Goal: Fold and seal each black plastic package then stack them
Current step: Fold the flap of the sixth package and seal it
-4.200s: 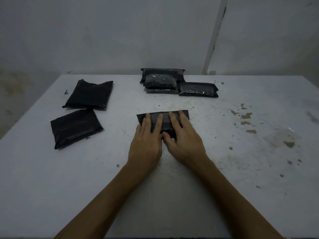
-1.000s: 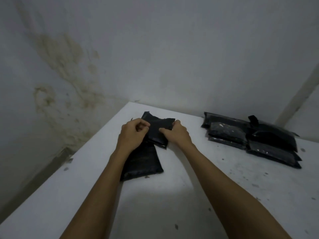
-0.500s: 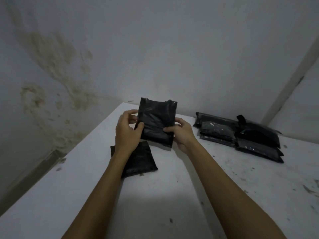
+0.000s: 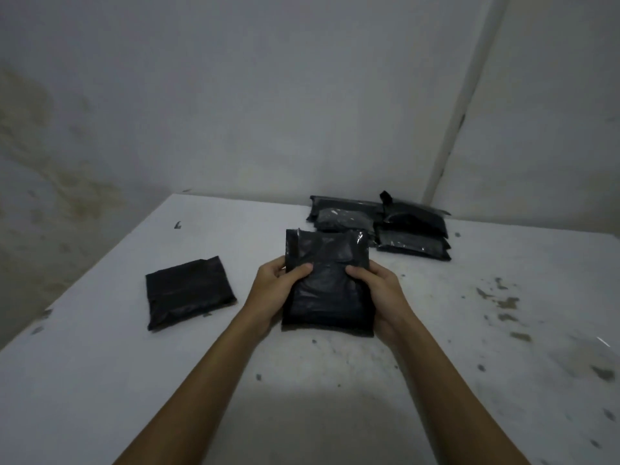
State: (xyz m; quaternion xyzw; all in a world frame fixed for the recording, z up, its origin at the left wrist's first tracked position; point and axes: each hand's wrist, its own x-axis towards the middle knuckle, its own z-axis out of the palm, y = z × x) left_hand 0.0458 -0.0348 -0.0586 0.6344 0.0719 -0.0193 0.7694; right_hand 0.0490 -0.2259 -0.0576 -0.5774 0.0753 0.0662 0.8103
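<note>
Unsealed black package [image 4: 327,286], lifted from the far-left pile half a second ago, now gripped at both edges between left hand [image 4: 273,290] and right hand [image 4: 382,297], ready for folding.

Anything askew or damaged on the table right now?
The pile of sealed packages at the back sits uneven, with a black flap sticking up from it. The table has chipped, stained patches on its right side. Nothing looks spilled.
</note>
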